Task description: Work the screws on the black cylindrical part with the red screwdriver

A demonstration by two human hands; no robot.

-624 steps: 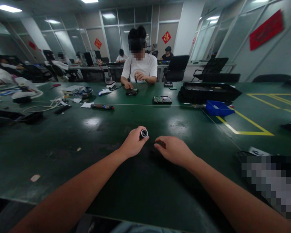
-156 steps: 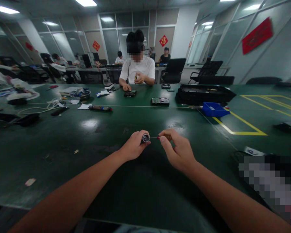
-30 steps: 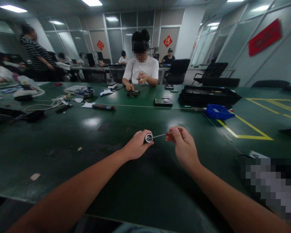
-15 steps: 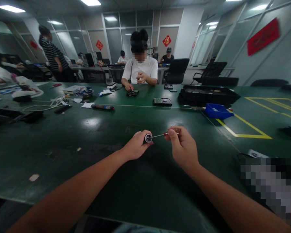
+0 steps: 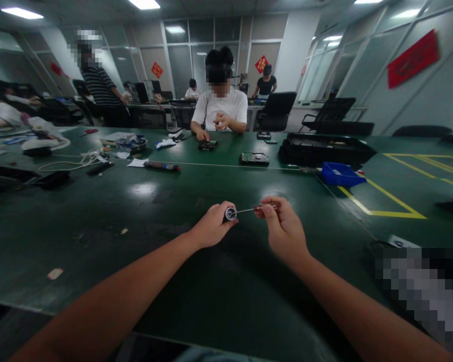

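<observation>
My left hand (image 5: 211,227) is closed round a small dark cylinder (image 5: 230,213) whose silver-rimmed end faces right. My right hand (image 5: 283,229) pinches the reddish handle of a thin screwdriver (image 5: 254,208). Its metal shaft points left and its tip meets the cylinder's open end. Both hands hover just above the green table (image 5: 154,241), near its middle. A dark shape lies on the table under my hands; I cannot make it out.
A person in a white shirt (image 5: 221,108) sits across the table, hands near a hard drive (image 5: 207,145). Another drive (image 5: 254,159), a black case (image 5: 324,148), a blue bin (image 5: 341,174), cables (image 5: 83,161) and yellow floor-tape lines (image 5: 385,201) lie beyond. A standing person (image 5: 98,88) is at far left.
My hands hold almost the same pose; the screwdriver shaft has levelled slightly. The standing person in the striped shirt has walked to the right behind the table.
</observation>
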